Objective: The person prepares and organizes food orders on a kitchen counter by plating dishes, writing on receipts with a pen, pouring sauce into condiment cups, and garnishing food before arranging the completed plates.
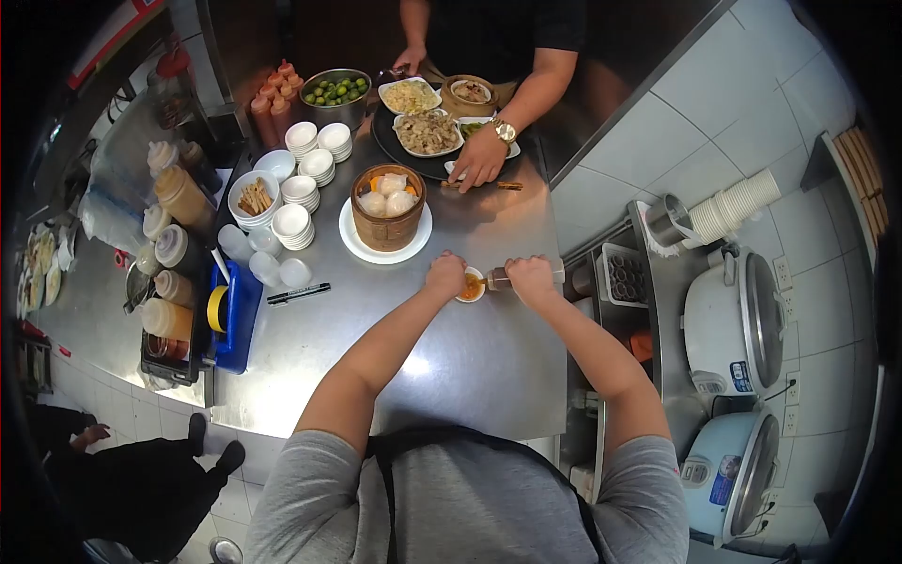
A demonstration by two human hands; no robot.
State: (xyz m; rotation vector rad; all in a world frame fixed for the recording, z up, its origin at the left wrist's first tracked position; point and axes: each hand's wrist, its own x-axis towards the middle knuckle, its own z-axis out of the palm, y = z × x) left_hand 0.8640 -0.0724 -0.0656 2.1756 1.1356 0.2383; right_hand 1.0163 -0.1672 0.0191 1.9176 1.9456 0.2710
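My right hand (533,280) is closed around a squeeze bottle (557,272) tipped on its side, its nozzle at a small white cup (471,286) with orange-brown sauce in it. On the cup's left edge, my left hand (446,275) pinches the rim with closed fingers. Beyond my left hand, a bamboo steamer (386,226) of pale dumplings stands on a white plate (422,232). Across the counter, a co-worker's hand (482,157) reaches to a small white dish at the edge of a dark tray (381,141) with several dishes of food.
Stacks of small white cups (300,191), a bowl of green limes (335,91) and a black marker (299,293) lie to the left. Farther left are sauce bottles (183,195) and a blue caddy (246,315). Rice cookers (719,320) stand at right.
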